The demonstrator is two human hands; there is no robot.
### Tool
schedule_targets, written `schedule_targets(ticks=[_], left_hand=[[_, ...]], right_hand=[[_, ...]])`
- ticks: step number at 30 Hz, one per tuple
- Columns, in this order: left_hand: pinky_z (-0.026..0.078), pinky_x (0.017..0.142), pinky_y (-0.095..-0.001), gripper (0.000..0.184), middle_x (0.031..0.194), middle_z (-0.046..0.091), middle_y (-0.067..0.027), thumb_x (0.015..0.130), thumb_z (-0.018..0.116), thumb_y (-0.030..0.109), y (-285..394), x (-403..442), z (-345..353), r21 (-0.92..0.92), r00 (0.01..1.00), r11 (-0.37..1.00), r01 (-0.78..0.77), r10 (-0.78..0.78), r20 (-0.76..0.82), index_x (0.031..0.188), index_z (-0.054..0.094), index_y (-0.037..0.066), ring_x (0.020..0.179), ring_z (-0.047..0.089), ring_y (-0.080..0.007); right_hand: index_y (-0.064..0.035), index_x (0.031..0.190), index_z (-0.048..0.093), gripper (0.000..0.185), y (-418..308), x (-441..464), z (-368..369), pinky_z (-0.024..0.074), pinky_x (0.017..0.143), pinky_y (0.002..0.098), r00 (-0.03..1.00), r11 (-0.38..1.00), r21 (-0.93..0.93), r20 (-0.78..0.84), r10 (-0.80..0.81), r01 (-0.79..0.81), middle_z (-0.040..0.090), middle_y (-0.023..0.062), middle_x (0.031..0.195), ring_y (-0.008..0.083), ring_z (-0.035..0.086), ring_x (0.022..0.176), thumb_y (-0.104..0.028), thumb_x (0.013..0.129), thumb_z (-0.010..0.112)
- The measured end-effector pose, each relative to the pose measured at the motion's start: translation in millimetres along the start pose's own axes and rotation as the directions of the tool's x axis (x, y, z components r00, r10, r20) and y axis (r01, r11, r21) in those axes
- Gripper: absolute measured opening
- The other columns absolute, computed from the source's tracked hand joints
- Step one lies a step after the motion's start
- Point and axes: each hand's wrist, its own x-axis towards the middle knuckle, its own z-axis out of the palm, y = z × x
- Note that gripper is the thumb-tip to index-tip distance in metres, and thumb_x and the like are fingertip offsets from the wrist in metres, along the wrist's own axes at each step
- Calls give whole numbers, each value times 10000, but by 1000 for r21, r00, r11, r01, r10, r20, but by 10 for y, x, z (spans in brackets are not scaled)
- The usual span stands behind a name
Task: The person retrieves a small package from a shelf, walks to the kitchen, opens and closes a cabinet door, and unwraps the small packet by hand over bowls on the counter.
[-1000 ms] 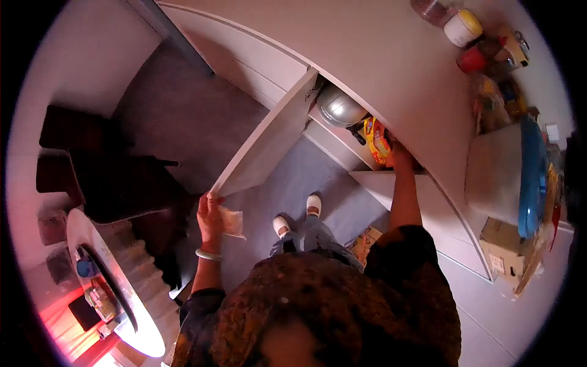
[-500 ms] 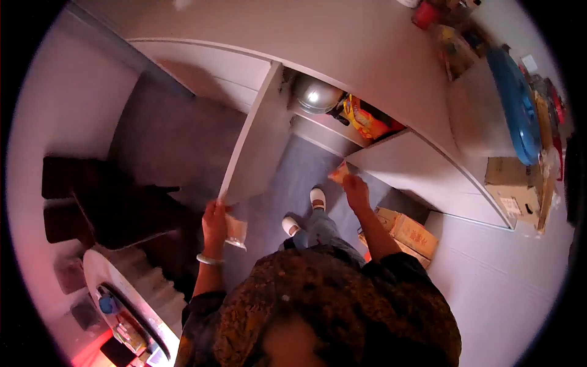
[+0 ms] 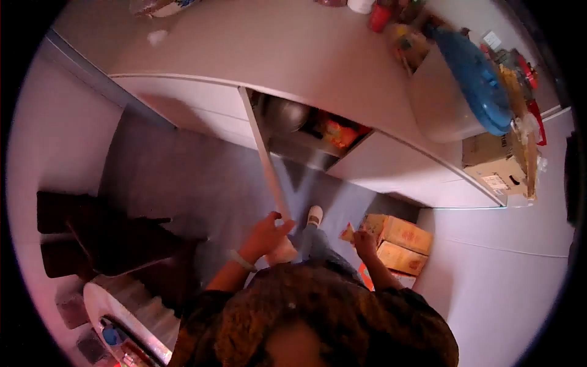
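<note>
My left hand, with a pale bracelet at its wrist, is at the free edge of the open cabinet door. Thumb and forefinger are apart there, while a clear packet with pale contents hangs from the same hand. In my right hand, by my right side, is a small packet with orange-red print, pinched in closed fingers. Inside the cabinet are a rounded metal pot and an orange-and-yellow bag.
Cardboard boxes are stacked on the floor to my right. A bin with a blue lid and another carton stand on the counter. To the left are a dark chair and a round-edged table.
The cabinet door has swung rightward, its opening narrower, with my left hand at its edge. My right hand has drawn back towards my body with its packet. The view has shifted.
</note>
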Motion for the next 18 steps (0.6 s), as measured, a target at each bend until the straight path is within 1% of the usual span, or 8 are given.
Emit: schedule_targets(ticks=[2, 6, 8, 11, 12, 14, 16, 18], left_hand=[[483, 825, -381, 542, 1063, 646, -167, 864, 619, 438, 544, 21, -16, 53, 993, 998, 38, -44, 111, 1161, 568, -13, 921, 628, -273], [482, 827, -416, 571, 1050, 649, -186, 843, 617, 480, 876, 496, 360, 30, 967, 972, -234, 230, 110, 1133, 584, -11, 929, 625, -337], [475, 856, -410, 549, 1052, 635, -220, 824, 618, 444, 1091, 685, 416, 78, 949, 958, -275, 257, 184, 1106, 584, -26, 965, 609, -362], [476, 862, -424, 535, 1084, 620, -237, 821, 627, 410, 1290, 1030, 523, 201, 912, 898, -392, 351, 211, 1121, 570, -29, 986, 596, -387], [478, 857, -433, 535, 1100, 616, -236, 824, 631, 402, 1363, 1120, 566, 245, 895, 865, -438, 392, 214, 1136, 563, -27, 987, 593, -393], [476, 865, -447, 545, 1110, 599, -251, 811, 633, 373, 1539, 1229, 622, 409, 699, 586, -699, 681, 218, 1156, 531, -38, 994, 580, -412], [474, 873, -455, 555, 1113, 584, -262, 803, 634, 351, 1762, 1343, 643, 424, 650, 536, -731, 736, 191, 1168, 504, -46, 1004, 569, -423], [470, 883, -456, 560, 1107, 572, -269, 800, 634, 337, 1981, 1468, 724, 287, 812, 765, -576, 575, 98, 1173, 481, -53, 1017, 559, -428]], right_hand=[[-15, 759, 655, 387, 192, -68, -44, 465, 637, 456, 968, 955, -172, -28, -248, 240, 633, 166, 667, 321, 633, 678, -326, 896, 471], [-12, 813, 648, 370, -106, 7, -511, 479, 695, 475, 987, 979, -196, 131, 89, -62, 647, 201, 775, 372, 632, 754, -330, 891, 475], [-21, 820, 653, 348, 486, 222, -287, 481, 678, 472, 1000, 934, -358, 29, 8, 3, 636, 200, 759, 374, 629, 753, -331, 880, 507], [-22, 835, 660, 318, 328, 281, -664, 488, 702, 458, 999, 999, -51, -38, -12, 10, 637, 200, 792, 368, 623, 780, -321, 863, 555], [-18, 828, 658, 314, 296, 305, -764, 486, 707, 458, 998, 993, -108, -44, -51, 46, 635, 203, 794, 368, 621, 783, -312, 862, 557], [-10, 816, 654, 306, 241, 323, -948, 482, 716, 457, 996, 983, -176, -51, -68, 58, 632, 206, 796, 367, 618, 791, -298, 861, 560], [-7, 808, 653, 299, 178, 309, -1128, 478, 723, 458, 998, 990, -139, -62, 12, -21, 631, 204, 798, 366, 617, 802, -287, 861, 561], [-8, 806, 654, 294, 244, 330, -1246, 478, 725, 454, 995, 994, -88, -79, 62, -69, 634, 197, 805, 361, 617, 814, -283, 860, 564]])
